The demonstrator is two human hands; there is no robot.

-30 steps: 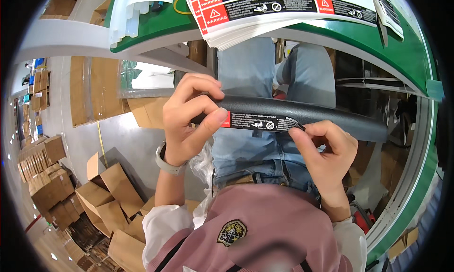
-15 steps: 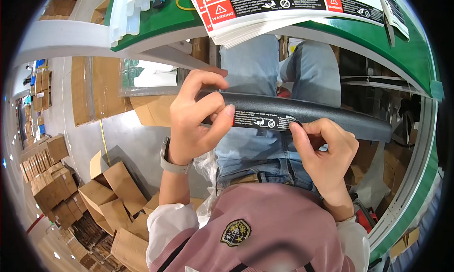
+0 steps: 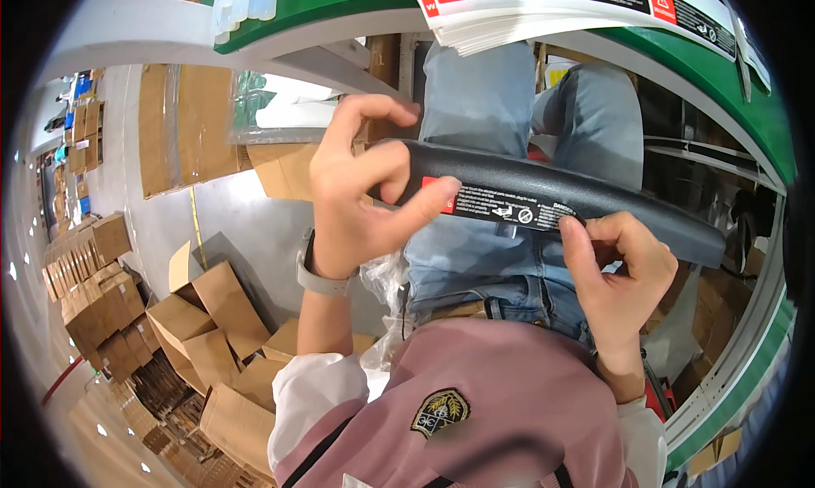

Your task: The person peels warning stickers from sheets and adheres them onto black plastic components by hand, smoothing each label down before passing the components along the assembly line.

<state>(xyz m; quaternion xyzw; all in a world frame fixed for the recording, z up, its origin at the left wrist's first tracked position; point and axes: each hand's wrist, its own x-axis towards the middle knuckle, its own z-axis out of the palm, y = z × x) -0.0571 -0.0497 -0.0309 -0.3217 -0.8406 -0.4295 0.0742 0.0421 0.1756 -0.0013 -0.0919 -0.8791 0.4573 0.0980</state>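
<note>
A long, slightly curved black plastic bar (image 3: 577,170) lies across my lap, above the jeans. My left hand (image 3: 352,195) is wrapped round its left end, index finger bent above it. The left thumb presses on the red end of a narrow black sticker (image 3: 497,206) with white print. This sticker runs along the bar's near side. At the sticker's right end, my right hand (image 3: 624,272) pinches its corner between thumb and fingers, and the corner looks curled up from the bar. Whether the sticker's middle touches the bar is hard to tell.
A stack of sticker sheets (image 3: 543,31) overhangs the green table (image 3: 331,17) ahead. Translucent white sticks (image 3: 242,8) lie at its left. Open cardboard boxes (image 3: 212,318) stand on the floor at left, with stacked cartons (image 3: 93,276) beyond. A curved table edge (image 3: 764,335) passes on my right.
The bar, sticker and both hands appear a little farther right in view, as do the table and sheets. My left thumb has shifted slightly, showing more of the sticker's red end. Both grips stay the same.
</note>
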